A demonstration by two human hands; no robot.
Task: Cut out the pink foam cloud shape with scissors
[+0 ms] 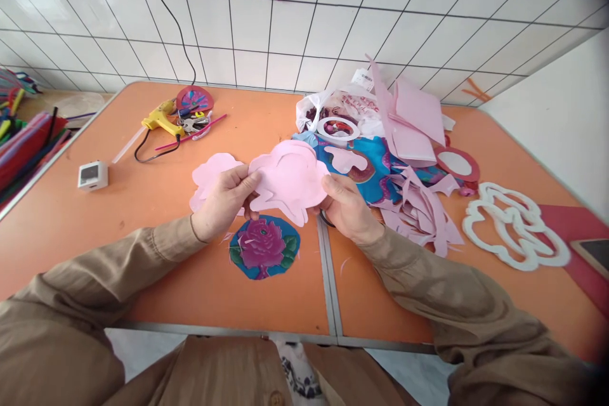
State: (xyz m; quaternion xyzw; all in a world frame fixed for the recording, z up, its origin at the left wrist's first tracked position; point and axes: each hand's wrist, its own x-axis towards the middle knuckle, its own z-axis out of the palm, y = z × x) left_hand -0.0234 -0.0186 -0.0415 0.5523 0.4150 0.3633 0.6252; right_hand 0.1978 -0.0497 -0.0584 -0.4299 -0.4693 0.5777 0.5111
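Two hands, left hand [223, 200] and right hand [346, 206], pinch opposite edges of a pink scalloped foam cutout [290, 181] above the orange table [143, 216]; light, floppy, best gripped at its rim.

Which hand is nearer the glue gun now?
Left. The left hand is right of the glue gun; the right hand is farther right, across the pink cutout both hold.

Craft corner, orange worktop [143, 216] set against tiled wall [333, 25], glue gun [159, 117] laid beyond the fingers [247, 187], foam offcuts [419, 209] heaped rightward
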